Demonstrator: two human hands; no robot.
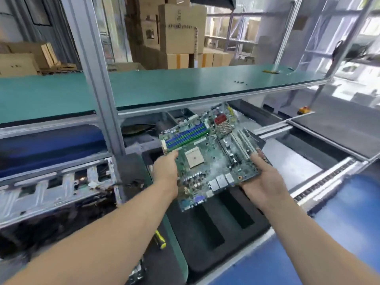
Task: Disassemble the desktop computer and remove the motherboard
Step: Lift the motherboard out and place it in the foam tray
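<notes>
We hold the green printed-circuit motherboard (207, 155) up in the air with both hands, well above the black foam tray with long rectangular slots (216, 233) that lies on the work surface below it. Our left hand (165, 171) grips the board's left edge, the thumb lying over the top face near the blue and green memory slots (185, 136) and the rest of the fingers hidden beneath. Our right hand (261, 182) grips the right edge the same way, thumb on top beside the long white expansion slots (243, 145), fingers curled under. The board is tilted, its far corner raised toward the teal-topped metal-framed shelf (185, 85). A square beige processor socket (194, 159) sits near the board's middle, and a red and silver heatsink block (223, 123) lies toward the far end. To the left, the stripped grey metal computer case (51, 192) rests on its side with loose dark cables around it. A yellow and black screwdriver handle (160, 239) shows between our left forearm and the foam tray. Stacked brown cardboard boxes (181, 31) stand behind the shelf, and a grey conveyor track (320, 182) runs along the right.
</notes>
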